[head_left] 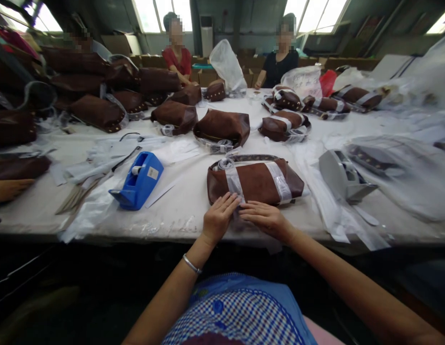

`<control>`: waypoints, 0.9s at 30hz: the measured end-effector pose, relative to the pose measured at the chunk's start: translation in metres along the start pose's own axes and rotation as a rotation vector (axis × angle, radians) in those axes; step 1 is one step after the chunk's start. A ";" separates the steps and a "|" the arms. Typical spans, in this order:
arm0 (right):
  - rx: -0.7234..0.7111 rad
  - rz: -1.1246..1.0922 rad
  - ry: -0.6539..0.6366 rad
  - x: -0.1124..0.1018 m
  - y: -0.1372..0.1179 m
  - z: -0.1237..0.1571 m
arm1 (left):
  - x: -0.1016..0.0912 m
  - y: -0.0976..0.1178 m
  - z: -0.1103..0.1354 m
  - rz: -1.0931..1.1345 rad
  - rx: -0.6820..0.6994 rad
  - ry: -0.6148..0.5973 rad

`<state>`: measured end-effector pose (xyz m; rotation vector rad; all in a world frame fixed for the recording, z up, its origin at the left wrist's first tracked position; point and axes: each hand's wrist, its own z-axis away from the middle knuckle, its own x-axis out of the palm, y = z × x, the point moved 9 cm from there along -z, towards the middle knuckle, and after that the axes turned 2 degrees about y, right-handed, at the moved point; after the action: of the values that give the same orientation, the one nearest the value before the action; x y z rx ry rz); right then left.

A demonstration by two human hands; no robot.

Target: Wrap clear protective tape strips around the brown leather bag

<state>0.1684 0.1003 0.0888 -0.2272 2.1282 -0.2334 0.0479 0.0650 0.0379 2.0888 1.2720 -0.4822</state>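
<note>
Surface: a long desk (193,211) under a pale, wrinkled cover, strewn with clear plastic film and cut strips of tape.
Room: a workshop with a row of bright windows along the far wall, and cardboard boxes stacked beyond the desk's far edge.
Bag in hand: one brown bag (256,181) lies flat at the middle of the near edge, with two clear plastic bands across its face and a studded strap along its top.
Left hand (219,216): rests palm down on the bag's lower edge; fingers spread flat and released, pressing the left band (233,184).
Right hand (265,216): lies just beside the left, touching it; fingers flat and released, laid on the desk at the bag's near edge.
Tape dispensers: two; a blue one (139,182) towards the near left, a grey one (342,176) towards the near right.
Other bags: three in a row mid-desk behind the held bag, about five more wrapped ones towards the far right, and a heap at the far left too piled to count.
People: two sit at the far edge, one in red (177,57), one in black (279,64); a third is partly hidden behind the heap.
Stray hand: one co-worker's hand (8,189) rests on the left edge.
</note>
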 end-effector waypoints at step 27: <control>0.034 0.231 0.011 0.026 -0.085 0.058 | -0.013 -0.001 -0.020 -0.015 0.063 -0.120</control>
<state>0.2092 0.0072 0.0584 0.0406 2.1380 -0.1352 0.0406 0.0710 0.0596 2.0700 1.2185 -0.6516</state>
